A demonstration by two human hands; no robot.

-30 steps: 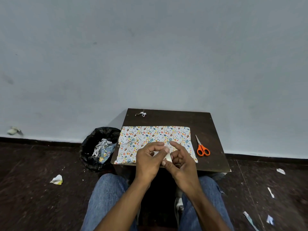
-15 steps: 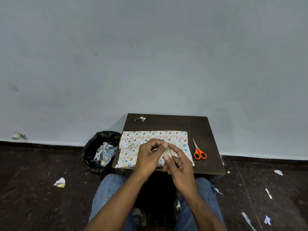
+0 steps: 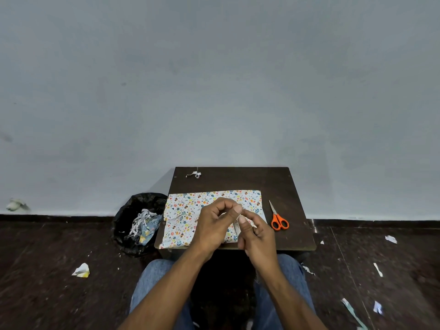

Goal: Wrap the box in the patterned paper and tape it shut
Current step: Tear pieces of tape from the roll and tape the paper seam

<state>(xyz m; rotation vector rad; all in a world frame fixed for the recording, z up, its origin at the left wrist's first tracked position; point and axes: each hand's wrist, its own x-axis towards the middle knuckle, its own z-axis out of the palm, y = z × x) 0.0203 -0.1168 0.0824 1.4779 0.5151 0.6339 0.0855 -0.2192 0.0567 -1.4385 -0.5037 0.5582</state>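
The patterned paper (image 3: pixel 190 210) lies flat on the small dark table (image 3: pixel 238 179), with a loose fold at its left side; the box itself is hidden under it. Both my hands hover over the paper's near right part. My right hand (image 3: pixel 258 234) holds a small whitish piece of tape (image 3: pixel 237 226) under its thumb. My left hand (image 3: pixel 213 225) has its fingers curled, and thumb and fingertips pinch the tape's upper end just above the right thumb.
Orange-handled scissors (image 3: pixel 279 221) lie on the table right of the paper. A white scrap (image 3: pixel 195 174) sits at the table's back edge. A black bin (image 3: pixel 133 234) with paper shreds stands left of the table. Paper scraps litter the floor; my knees are under the table's near edge.
My left fingertips have lifted slightly away from my right thumb, with the whitish tape still between the hands. The paper and scissors have not moved on the table.
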